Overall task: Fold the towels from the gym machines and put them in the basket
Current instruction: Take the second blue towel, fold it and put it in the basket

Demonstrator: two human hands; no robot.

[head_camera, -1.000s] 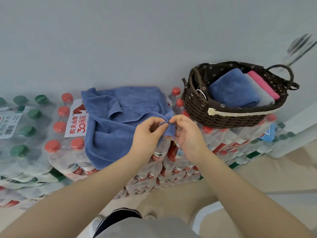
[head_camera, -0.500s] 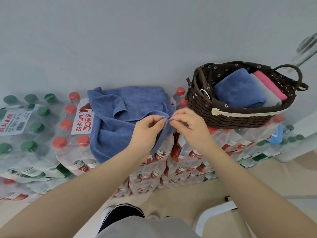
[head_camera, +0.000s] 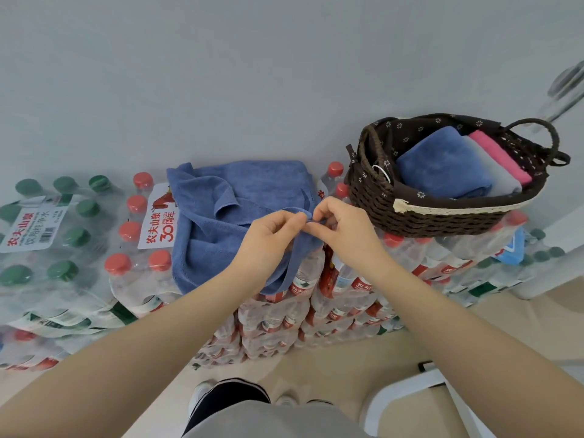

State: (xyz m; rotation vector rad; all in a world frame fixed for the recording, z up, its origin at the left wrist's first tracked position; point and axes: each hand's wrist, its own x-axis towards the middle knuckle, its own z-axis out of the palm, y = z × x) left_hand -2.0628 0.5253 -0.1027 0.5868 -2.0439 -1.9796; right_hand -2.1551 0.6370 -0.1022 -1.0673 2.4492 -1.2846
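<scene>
Shrink-wrapped water bottle packs (head_camera: 132,248) stacked against a grey wall (head_camera: 221,74); perhaps a white chair (head_camera: 407,393).

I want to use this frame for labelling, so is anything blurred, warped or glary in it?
Head view: even, soft light, no glare; wide-angle warp bends the edges; the metal door handle at upper right is smeared; both hands and the blue towel are sharp.
</scene>
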